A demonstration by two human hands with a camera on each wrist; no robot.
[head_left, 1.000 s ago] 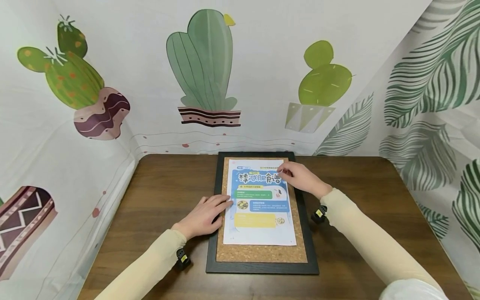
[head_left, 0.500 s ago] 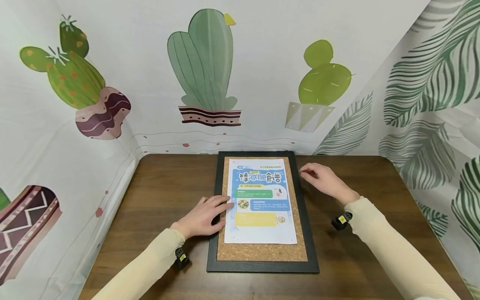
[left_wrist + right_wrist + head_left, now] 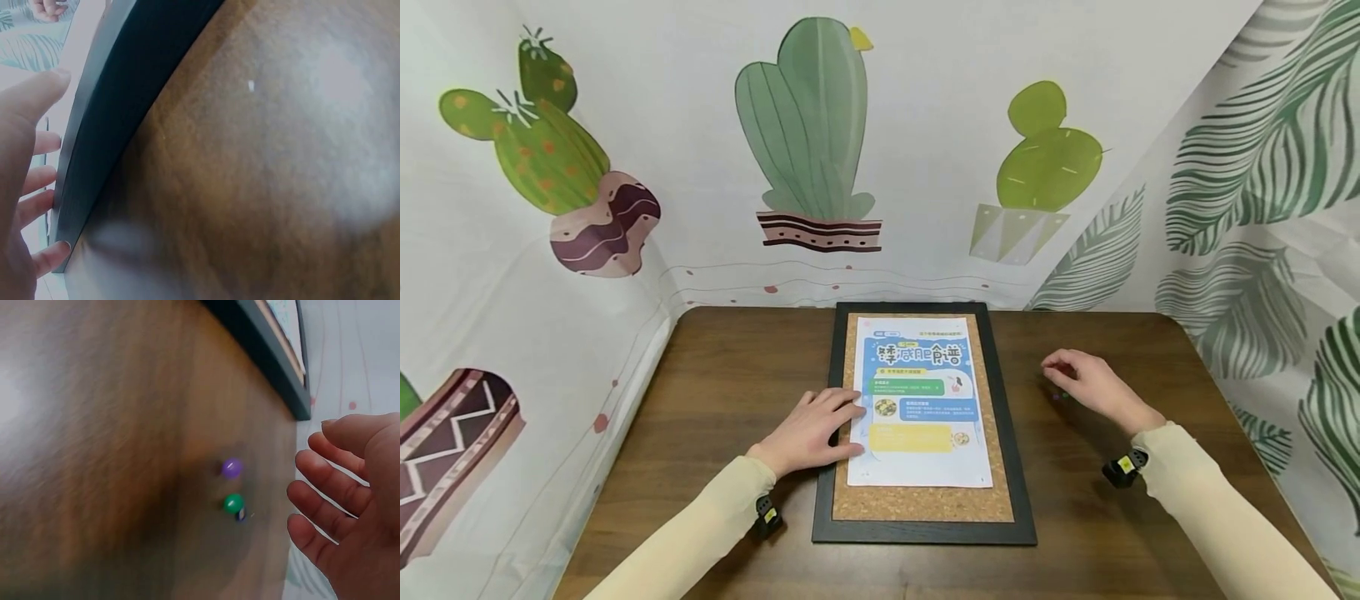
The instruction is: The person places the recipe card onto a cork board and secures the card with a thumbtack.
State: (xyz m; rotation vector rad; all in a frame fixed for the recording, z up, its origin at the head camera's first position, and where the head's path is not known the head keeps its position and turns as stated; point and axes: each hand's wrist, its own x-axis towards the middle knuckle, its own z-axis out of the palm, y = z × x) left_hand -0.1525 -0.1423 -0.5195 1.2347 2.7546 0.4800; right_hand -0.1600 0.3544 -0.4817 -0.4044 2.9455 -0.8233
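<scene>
A printed sheet [image 3: 925, 471] with blue, green and yellow blocks lies on a cork board [image 3: 925, 504] with a black frame [image 3: 925, 532]. My left hand [image 3: 808, 433] rests on the frame's left side, its fingers spread and fingertips at the sheet's left edge. To the right of the board, my right hand [image 3: 1093, 382] hovers above the table with fingers loosely bent and nothing visible in them. Below it lie small round-headed pins: a purple pin [image 3: 232, 467], a green pin [image 3: 234, 503] and a dark blue pin [image 3: 241, 515].
The brown wooden table [image 3: 737, 358] extends on both sides of the board. Behind it hangs a white cloth [image 3: 925, 150] printed with cacti and leaves. The black frame [image 3: 119, 94] stands slightly raised off the tabletop.
My right hand has moved from the sheet's upper right corner, rightward and toward me, to over the pins. My left hand has stayed at the board's left side.
</scene>
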